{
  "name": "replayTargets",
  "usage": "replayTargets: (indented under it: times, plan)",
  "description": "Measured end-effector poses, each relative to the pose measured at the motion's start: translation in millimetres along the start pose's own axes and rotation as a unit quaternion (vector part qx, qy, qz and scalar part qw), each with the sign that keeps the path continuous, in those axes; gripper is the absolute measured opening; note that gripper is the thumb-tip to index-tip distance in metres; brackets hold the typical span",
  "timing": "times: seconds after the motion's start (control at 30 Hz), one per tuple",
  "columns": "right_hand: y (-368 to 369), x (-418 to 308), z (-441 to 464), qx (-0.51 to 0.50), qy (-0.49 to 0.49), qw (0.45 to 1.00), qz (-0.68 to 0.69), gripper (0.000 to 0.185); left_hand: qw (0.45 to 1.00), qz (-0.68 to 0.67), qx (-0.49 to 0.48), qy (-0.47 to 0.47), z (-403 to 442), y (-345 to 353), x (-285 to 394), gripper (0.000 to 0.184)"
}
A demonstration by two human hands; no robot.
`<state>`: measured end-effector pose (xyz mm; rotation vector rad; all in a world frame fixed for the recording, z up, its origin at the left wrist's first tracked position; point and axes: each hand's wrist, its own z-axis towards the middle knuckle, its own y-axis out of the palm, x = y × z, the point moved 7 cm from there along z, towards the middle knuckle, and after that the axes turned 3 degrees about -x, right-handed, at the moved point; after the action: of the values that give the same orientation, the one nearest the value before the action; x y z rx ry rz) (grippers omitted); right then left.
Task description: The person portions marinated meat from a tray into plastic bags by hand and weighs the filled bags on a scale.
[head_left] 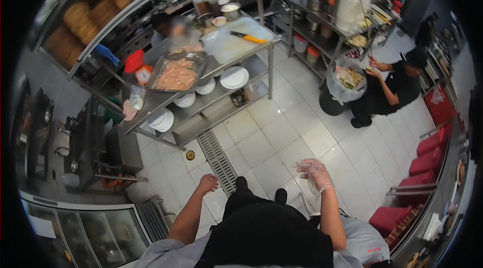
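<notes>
Bare and held low over the floor, my left hand point(209, 183) has its fingers curled; whether anything is in them cannot be made out. On the right, a clear plastic glove covers my right hand point(314, 173), its fingers apart and nothing in them. Both hands are away from the steel table point(201, 109). On that table are a tray of pale chopped meat point(176, 74), an orange scale point(144, 74), and a white cutting board point(236, 44) bearing a knife with an orange handle point(251, 38).
A person in black point(400, 87) sits by a lined bin point(347, 79) of food scraps. Beside my right arm is another person's grey clothing point(365, 238). A floor drain point(216, 160) runs ahead of my feet. Red containers point(392, 221) line the right; a glass-topped cooler point(90, 228) stands left.
</notes>
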<state>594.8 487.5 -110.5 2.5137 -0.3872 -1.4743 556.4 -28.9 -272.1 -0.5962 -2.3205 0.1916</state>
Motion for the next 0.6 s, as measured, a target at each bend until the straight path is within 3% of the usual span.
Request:
replayTargets:
  times: [0.2,0.33,0.37,0.43,0.5,0.6]
  plan:
    - [57,-42,53,0.031,-0.021,0.999,-0.012,0.027,0.985,-0.149,0.071,0.059,8,-83,24,0.020]
    - [114,-74,90,0.022,-0.056,0.997,-0.041,0.028,0.945,-0.051,0.187,0.265,24,-164,100,0.014]
    - [125,-79,99,0.016,-0.057,0.997,-0.043,0.027,0.918,-0.009,0.230,0.323,34,-184,125,0.016]
    - [137,-85,119,0.008,-0.071,0.997,-0.032,0.024,0.892,0.052,0.276,0.353,-11,-201,236,0.021]
    - [148,-86,131,0.008,-0.072,0.997,-0.024,0.023,0.815,0.147,0.318,0.462,-15,-215,313,0.027]
    - [158,-88,144,0.019,-0.062,0.998,-0.022,0.024,0.767,0.200,0.297,0.532,-12,-211,418,0.032]
